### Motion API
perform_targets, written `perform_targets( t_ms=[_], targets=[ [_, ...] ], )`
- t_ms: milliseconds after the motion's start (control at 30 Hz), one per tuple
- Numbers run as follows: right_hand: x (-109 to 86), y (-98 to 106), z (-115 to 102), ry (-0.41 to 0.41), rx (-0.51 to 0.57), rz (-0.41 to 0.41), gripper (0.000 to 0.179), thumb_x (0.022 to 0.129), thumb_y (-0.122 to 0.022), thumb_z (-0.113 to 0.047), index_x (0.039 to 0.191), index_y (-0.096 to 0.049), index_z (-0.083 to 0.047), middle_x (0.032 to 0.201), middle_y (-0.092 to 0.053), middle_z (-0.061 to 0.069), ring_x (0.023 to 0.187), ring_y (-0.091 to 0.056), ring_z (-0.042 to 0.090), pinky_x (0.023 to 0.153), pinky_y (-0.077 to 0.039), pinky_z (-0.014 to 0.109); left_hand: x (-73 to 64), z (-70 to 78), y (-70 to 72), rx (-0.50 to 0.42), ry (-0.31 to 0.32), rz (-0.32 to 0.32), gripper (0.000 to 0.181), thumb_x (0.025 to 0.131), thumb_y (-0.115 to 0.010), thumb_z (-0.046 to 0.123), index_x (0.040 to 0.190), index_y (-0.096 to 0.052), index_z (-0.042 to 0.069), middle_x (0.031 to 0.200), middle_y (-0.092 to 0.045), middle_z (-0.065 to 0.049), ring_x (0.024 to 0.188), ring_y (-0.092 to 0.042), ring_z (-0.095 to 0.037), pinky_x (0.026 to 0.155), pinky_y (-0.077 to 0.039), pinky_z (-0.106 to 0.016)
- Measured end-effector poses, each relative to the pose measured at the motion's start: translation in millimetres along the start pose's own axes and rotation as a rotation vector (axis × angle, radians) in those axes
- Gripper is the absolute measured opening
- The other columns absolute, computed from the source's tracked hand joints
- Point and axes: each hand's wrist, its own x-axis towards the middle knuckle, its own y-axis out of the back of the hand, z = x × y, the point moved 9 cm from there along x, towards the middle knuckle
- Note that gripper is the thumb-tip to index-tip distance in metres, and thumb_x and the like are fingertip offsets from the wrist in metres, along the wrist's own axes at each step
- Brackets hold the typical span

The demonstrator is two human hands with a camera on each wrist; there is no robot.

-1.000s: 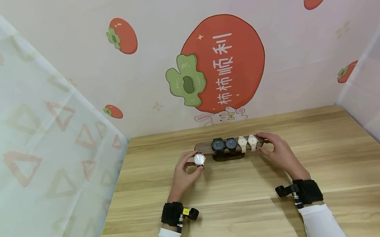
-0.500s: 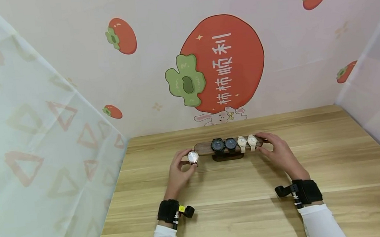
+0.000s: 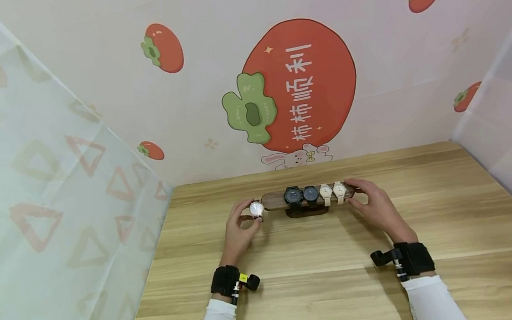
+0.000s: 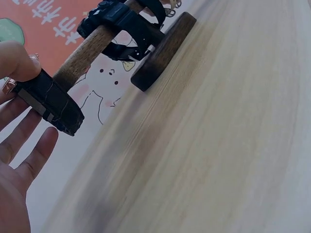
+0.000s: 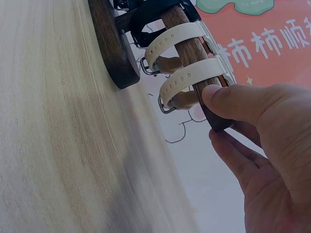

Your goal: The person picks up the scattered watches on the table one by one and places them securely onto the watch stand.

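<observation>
My left hand (image 3: 237, 234) pinches a wristwatch (image 3: 256, 208) with a pale round dial by its top and bottom, just off the left end of a wooden watch stand (image 3: 273, 201). Its dark strap (image 4: 53, 104) overlaps the bar's end in the left wrist view. My right hand (image 3: 378, 211) grips the right end of the bar between thumb and fingers. On the bar sit two black watches, one larger (image 3: 293, 196) and one smaller (image 3: 311, 194), then two cream watches (image 3: 326, 191). Cream straps (image 5: 187, 80) loop round the bar, their buckles hanging below it.
The stand's dark base (image 3: 307, 212) rests on a wood-grain table (image 3: 322, 286) near its back edge. Behind rises a pale wall sheet (image 3: 397, 107) printed with red persimmons. Another patterned sheet (image 3: 58, 197) borders the left side.
My left hand has moved left with the wristwatch, from in front of the bar's left end to just beyond it. The right hand and the stand have stayed put.
</observation>
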Motion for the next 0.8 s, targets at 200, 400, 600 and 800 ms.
perform_targets(
  t_ms=[200, 400, 600, 800],
  targets=[
    [0.1, 0.0, -0.5, 0.008, -0.002, 0.005, 0.054, 0.091, -0.080, 0.007, 0.142, -0.064, 0.000, 0.138, -0.066, 0.025, 0.120, -0.067, 0.046, 0.104, -0.053, 0.061, 4.3, -6.6, -0.1, -0.017, 0.047, 0.000, 0.060, 0.090, -0.080, -0.009, 0.146, -0.061, 0.006, 0.140, -0.061, -0.017, 0.129, -0.057, -0.026, 0.094, -0.061, -0.054],
    [-0.2, 0.8, -1.3, 0.007, 0.001, 0.012, 0.055, 0.090, -0.080, 0.008, 0.142, -0.064, 0.001, 0.138, -0.066, 0.025, 0.120, -0.066, 0.046, 0.103, -0.054, 0.062, 10.3, -10.5, -0.2, -0.004, 0.065, -0.007, 0.058, 0.094, -0.079, -0.002, 0.146, -0.063, 0.016, 0.140, -0.062, -0.013, 0.134, -0.057, -0.031, 0.097, -0.061, -0.051],
    [0.9, 2.1, -3.8, 0.030, -0.017, 0.033, 0.052, 0.089, -0.080, 0.008, 0.139, -0.066, 0.002, 0.131, -0.070, 0.025, 0.117, -0.062, 0.043, 0.096, -0.055, 0.060, 13.5, -13.0, -3.2, -0.016, 0.076, -0.019, 0.057, 0.095, -0.079, -0.001, 0.147, -0.062, 0.012, 0.142, -0.061, -0.013, 0.135, -0.056, -0.032, 0.099, -0.058, -0.060],
    [1.0, 1.3, -2.2, 0.014, -0.026, 0.032, 0.052, 0.089, -0.080, 0.008, 0.140, -0.066, 0.003, 0.131, -0.071, 0.025, 0.115, -0.061, 0.041, 0.093, -0.056, 0.059, 14.0, -17.5, -7.3, 0.001, 0.087, -0.027, 0.057, 0.094, -0.080, 0.002, 0.148, -0.060, 0.003, 0.143, -0.061, -0.012, 0.135, -0.057, -0.031, 0.099, -0.060, -0.055]
  ],
)
